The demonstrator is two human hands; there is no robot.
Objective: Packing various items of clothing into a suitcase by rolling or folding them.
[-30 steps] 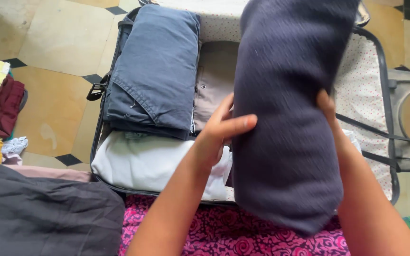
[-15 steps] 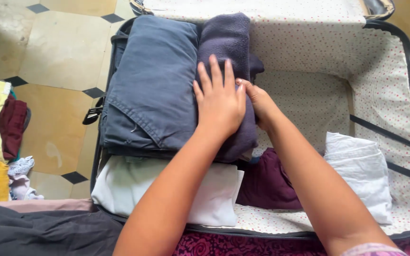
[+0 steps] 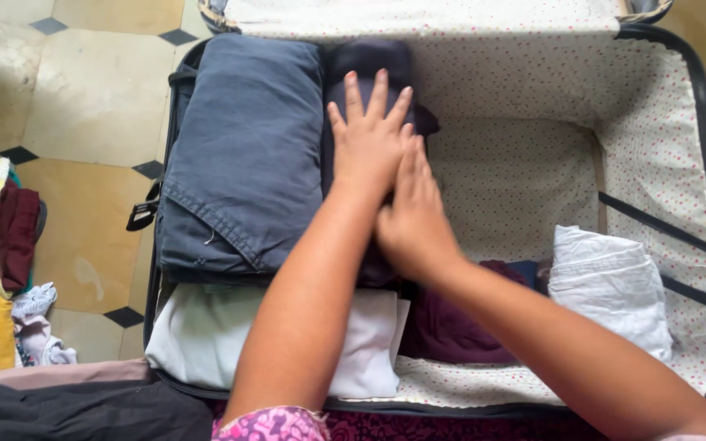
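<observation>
The arms hide most of the dark navy folded cloth. It lies in the open dotted suitcase, just beside the folded blue-grey jeans. The left hand and right hand press flat on it, fingers straight, grasping nothing.

My hands no longer lifting the dark rolled garment, now laid in the suitcase beside the blue jeans, left hand flat on it, right hand slid alongside
</observation>
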